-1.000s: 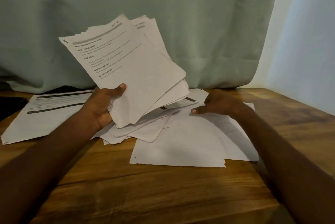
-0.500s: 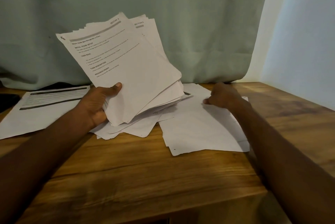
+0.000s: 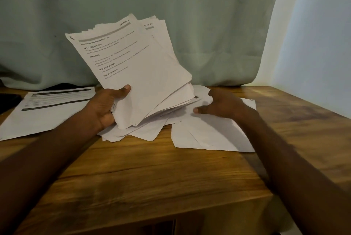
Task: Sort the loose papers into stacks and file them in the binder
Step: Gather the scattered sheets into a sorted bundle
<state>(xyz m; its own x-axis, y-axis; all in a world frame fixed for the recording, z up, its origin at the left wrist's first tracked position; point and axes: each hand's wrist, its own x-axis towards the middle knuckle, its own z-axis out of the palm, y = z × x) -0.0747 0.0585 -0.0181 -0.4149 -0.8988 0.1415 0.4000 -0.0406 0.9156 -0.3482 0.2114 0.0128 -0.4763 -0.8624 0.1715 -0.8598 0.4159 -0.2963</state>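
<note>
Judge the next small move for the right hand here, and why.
Probably take the top sheet marked SECTION 1 from the bundle the left hand grips. The right hand hovers open and holds nothing, above the blank-side-up pile, which looks like a stack in progress.

"SECTION 1", "TASK GOAL" on top sheet [image 3: 133, 59]

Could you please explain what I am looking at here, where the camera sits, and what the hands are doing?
There is no machine here: a person wears a camera on their head, looking forward and down at their own arms. The left hand grips a fanned bundle of printed pages, lifted and tilted above a wooden table. The right hand is open over blank sheets lying on the table. A separate printed stack lies flat to the left. No binder is visible.
</note>
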